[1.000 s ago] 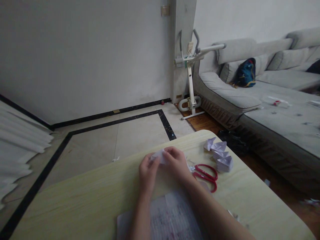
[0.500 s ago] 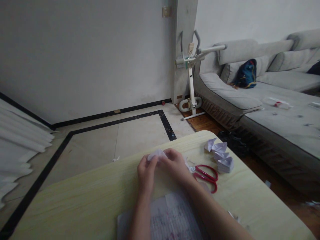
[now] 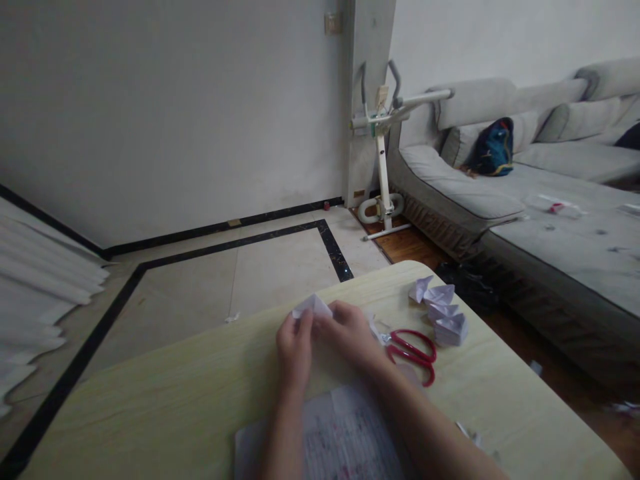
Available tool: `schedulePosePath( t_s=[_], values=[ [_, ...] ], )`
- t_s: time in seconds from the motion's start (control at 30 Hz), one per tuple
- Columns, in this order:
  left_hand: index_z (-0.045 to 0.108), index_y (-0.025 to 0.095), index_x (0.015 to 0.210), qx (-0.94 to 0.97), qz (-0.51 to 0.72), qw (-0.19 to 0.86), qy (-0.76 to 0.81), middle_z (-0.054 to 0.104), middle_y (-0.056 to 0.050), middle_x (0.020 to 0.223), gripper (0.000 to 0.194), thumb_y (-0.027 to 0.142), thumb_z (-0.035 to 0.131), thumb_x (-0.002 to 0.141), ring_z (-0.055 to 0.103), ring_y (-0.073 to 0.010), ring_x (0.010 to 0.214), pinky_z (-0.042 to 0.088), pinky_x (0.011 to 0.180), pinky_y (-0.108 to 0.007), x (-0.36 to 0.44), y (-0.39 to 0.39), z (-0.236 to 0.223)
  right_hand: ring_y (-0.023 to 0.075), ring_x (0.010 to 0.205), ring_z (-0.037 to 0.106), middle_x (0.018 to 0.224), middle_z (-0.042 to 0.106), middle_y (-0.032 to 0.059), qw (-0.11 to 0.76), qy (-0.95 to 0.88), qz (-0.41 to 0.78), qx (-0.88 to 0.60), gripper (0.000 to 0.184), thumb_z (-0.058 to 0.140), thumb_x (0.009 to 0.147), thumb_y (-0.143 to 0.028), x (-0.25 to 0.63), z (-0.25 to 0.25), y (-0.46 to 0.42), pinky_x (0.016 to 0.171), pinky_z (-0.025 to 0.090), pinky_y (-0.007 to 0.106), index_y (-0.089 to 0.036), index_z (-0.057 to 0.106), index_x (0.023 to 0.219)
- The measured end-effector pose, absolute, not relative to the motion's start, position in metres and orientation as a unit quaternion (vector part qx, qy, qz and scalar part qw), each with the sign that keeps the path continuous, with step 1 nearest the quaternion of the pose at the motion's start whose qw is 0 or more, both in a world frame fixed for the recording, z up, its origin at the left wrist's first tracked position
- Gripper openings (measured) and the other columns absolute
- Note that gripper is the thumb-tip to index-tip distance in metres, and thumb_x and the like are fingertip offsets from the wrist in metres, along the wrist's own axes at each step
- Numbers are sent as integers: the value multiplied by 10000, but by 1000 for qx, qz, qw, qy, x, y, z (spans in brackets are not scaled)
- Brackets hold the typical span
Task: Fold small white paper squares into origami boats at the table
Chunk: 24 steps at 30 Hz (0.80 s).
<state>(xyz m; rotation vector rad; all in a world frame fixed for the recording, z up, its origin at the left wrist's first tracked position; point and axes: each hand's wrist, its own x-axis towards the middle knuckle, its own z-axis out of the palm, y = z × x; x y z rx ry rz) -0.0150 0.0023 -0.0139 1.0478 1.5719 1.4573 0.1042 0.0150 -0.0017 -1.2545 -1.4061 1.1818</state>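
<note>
Between my two hands is a small folded piece of white paper [image 3: 314, 304], its pointed top showing above my fingers. My left hand [image 3: 294, 343] pinches its left side, thumb in front. My right hand [image 3: 353, 332] grips the right side, fingers curled; the paper's lower part is hidden. Just right of my right hand lie red-handled scissors [image 3: 413, 350], their blades partly over or beside some white paper. Several folded paper pieces [image 3: 443, 310] stand in a row farther right. Beneath my forearms rests a written sheet or notebook [image 3: 345, 430].
The pale wooden table [image 3: 175, 413] has a rounded far corner. Small paper scraps [image 3: 469, 433] lie toward its right edge. Beyond are a white exercise machine [image 3: 383, 160], a grey sofa [image 3: 550, 193] with a dark blue bag [image 3: 494, 148], and a white curtain [image 3: 40, 300] at left.
The folded paper has turned slightly in my fingers, and its point now stands more upright. My thumbs have drawn closer together. The scissors and the row of folded pieces stay where they were.
</note>
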Motion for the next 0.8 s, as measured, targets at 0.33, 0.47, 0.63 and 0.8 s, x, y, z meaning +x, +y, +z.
schedulePosePath(
  t_s=[0.33,0.47,0.63,0.8],
  values=[
    [661,146,709,393,563,384,617,647,-19,629,296,439,666,749,590,-155,603,441,552,-227,-15,2,-15,134,591,533,626,614,0,439,-554,487,-514,240,616,809,-361,105,-3,18,513,378,217,-149,658,705],
    [657,145,735,386,563,422,597,641,-3,634,270,413,690,730,578,-136,575,419,522,-210,-16,1,-12,133,596,526,617,588,-10,439,-544,501,-510,223,607,803,-345,107,-3,17,509,376,212,-157,631,685],
    [662,147,749,388,557,431,595,630,8,630,243,384,699,709,567,-134,572,411,520,-208,-14,-1,-7,130,619,517,639,571,-25,449,-539,517,-490,140,606,782,-290,109,1,15,530,388,207,-171,603,709],
    [653,145,749,414,544,430,589,586,19,625,234,373,692,713,532,-126,580,413,540,-206,-14,-2,-2,123,617,493,626,538,-23,469,-536,515,-477,187,558,806,-286,109,-1,17,546,382,212,-166,573,664]
  ],
)
